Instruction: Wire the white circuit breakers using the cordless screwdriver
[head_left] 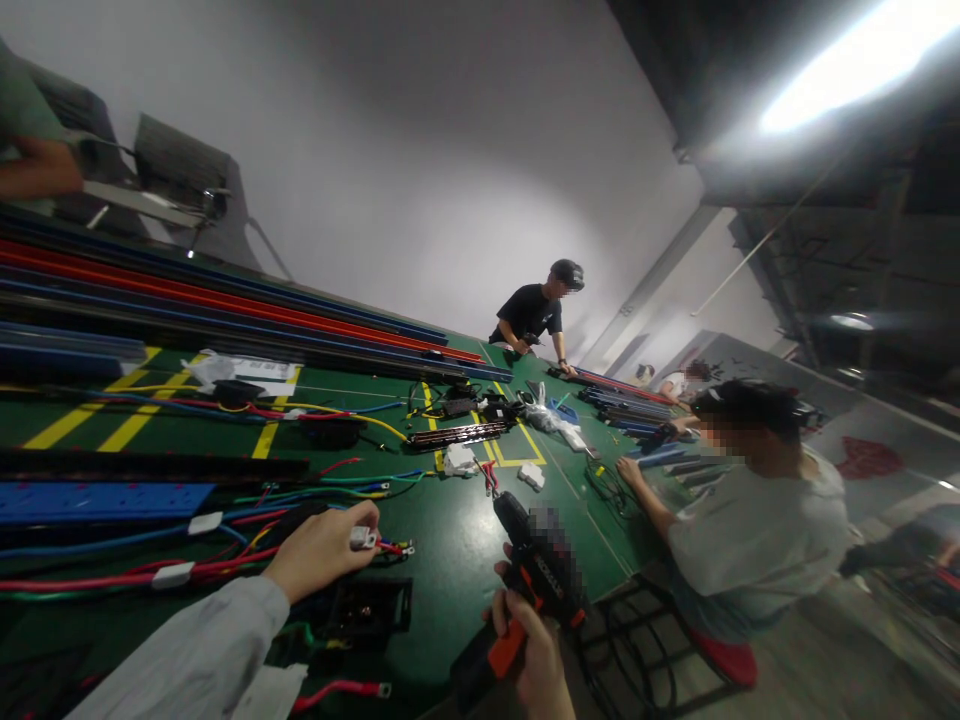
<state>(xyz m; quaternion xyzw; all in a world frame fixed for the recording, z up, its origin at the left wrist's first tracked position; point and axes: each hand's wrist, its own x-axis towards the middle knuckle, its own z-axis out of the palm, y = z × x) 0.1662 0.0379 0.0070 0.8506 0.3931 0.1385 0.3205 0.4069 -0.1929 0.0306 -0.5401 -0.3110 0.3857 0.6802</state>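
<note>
My right hand grips a black and orange cordless drill by its handle, its nose pointing away from me over the green table. My left hand is closed over a bundle of coloured cables on the left. A small pale piece shows at its fingertips; its kind I cannot make out. Just beyond those fingers, cable ends with metal lugs stick out. Below the hand lies a black open housing, and near the bottom edge a red cable with a lug.
Long blue, black and red rails line the table's far side. White blocks, a copper-coloured bar set and a plastic bag lie mid-table. One co-worker sits at right; another leans over the far end.
</note>
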